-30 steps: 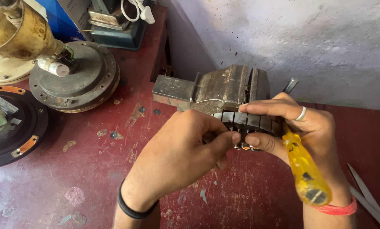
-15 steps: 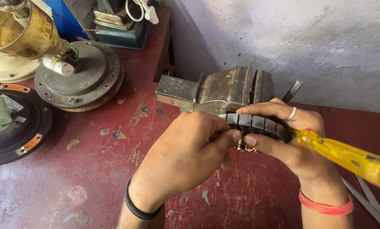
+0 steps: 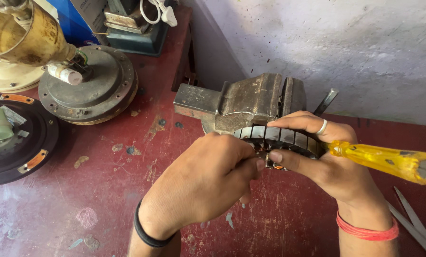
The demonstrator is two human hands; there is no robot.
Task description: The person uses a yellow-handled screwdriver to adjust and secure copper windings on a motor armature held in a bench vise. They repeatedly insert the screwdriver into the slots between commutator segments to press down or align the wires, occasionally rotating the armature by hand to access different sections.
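My right hand (image 3: pixel 327 157) grips a round laminated metal stator core (image 3: pixel 282 138) by its rim, thumb and forefinger around it, with a yellow-handled screwdriver (image 3: pixel 389 162) tucked in the same hand and its handle pointing right. My left hand (image 3: pixel 208 183) is closed, its fingertips pinching at copper wire on the core's near side. Both hands sit just in front of a grey bench vise (image 3: pixel 251 100) on the red workbench (image 3: pixel 103 190). The screwdriver's tip is hidden behind the core.
A round grey motor housing (image 3: pixel 91 85) and a black motor cover (image 3: pixel 18 140) lie at the left, with a brass-coloured housing (image 3: pixel 18 33) behind them. A blue box and a plug lie at the back. Metal scissors (image 3: pixel 415 219) lie at the right edge. A pale wall rises behind the vise.
The screwdriver handle has swung from pointing down toward me to pointing out to the right. Both hands stay on the core.
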